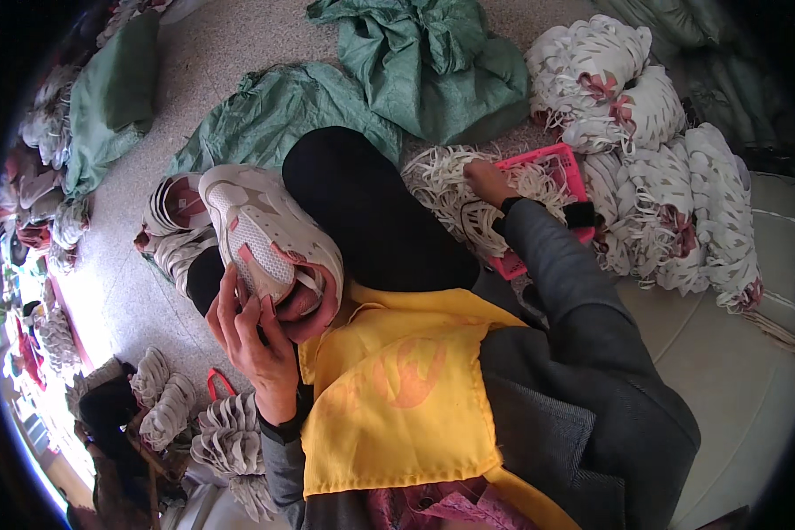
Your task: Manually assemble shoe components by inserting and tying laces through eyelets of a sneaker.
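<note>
My left hand grips a white and pink mesh shoe upper by its opening and holds it over my black-clad knee. My right hand reaches out to a pink plastic basket filled with white laces, its fingers closed on some of the laces. A yellow vest and a grey jacket sleeve fill the lower middle of the view.
Stacks of bundled white and pink shoe uppers stand at the right. Green woven sacks lie at the back on the speckled floor. More uppers lie left of my knee, and bundles sit at the lower left.
</note>
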### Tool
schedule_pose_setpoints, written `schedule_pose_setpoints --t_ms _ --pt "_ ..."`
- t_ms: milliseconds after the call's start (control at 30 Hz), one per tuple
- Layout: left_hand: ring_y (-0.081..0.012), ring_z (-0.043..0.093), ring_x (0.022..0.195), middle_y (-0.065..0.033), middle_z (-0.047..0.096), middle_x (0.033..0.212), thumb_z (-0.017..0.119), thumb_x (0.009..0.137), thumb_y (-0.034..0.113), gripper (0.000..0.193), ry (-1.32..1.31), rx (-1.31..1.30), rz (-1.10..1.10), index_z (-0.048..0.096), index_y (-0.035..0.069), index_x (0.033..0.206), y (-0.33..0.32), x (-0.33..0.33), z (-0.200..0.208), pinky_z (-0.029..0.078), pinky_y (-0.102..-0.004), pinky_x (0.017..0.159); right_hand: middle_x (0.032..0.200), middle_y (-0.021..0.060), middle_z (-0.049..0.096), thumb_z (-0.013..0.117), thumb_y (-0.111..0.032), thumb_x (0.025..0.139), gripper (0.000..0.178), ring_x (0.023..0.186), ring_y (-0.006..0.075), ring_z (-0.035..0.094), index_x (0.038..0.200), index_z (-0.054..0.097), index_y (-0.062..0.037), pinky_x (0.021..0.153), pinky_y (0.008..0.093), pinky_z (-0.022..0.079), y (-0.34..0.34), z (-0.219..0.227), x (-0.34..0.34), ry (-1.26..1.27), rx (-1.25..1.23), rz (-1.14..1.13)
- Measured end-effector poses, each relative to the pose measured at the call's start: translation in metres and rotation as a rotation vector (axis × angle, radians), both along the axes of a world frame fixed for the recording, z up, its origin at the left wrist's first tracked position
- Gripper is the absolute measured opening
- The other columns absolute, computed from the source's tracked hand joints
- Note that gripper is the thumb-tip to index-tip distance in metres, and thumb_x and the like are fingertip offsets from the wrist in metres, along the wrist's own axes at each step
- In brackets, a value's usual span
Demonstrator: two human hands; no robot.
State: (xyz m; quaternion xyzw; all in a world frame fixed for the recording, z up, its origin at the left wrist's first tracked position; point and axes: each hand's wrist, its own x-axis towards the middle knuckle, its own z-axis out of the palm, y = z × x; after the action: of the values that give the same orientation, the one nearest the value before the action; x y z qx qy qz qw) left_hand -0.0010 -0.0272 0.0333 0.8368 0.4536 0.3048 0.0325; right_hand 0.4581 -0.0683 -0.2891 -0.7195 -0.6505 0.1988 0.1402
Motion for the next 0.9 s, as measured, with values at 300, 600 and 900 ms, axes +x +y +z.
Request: schedule_pose_setpoints --t_ms 300,600,900 --pt "-0.0398 0.057 0.117 -0.0207 0.06 0.138 0.067 0.093 0.004 0.012 -0.005 -0.013 -0.018 0.061 0.003 0.103 0.003 -0.006 -0.001 0.046 -0.0491 0.099 0.068 0.0062 0.062 0.065 -0.018 0.095 0.019 0.056 0.0187 0.06 0.086 0.064 -0.0017 0.05 0.0351 0.047 0.038 0.048 0.002 0.717 -0.185 -0.309" --pt "-0.0391 0.059 0.113 -0.0205 0.062 0.134 0.071 0.09 0.004 0.015 -0.017 -0.052 -0.075 0.06 0.003 0.101 0.007 -0.002 0.019 0.048 -0.0466 0.096 0.068 -0.0061 0.054 0.063 -0.018 0.101 0.017 0.053 -0.0007 0.043 0.092 0.067 -0.0042 0.045 0.0199 0.03 0.083 0.299 -0.074 1.108 0.068 -0.08" --pt "-0.0182 0.06 0.097 -0.0185 0.062 0.133 0.06 0.092 -0.003 0.027 -0.671 -0.603 -0.296 0.052 0.002 0.118 0.018 0.034 0.063 0.051 -0.0317 0.085 0.089 -0.0028 0.071 0.07 -0.008 0.097 0.012 0.08 -0.0001 0.06 0.104 0.073 0.0009 0.067 0.0183 0.046 0.07 0.385 -0.169 1.039 0.004 0.382"
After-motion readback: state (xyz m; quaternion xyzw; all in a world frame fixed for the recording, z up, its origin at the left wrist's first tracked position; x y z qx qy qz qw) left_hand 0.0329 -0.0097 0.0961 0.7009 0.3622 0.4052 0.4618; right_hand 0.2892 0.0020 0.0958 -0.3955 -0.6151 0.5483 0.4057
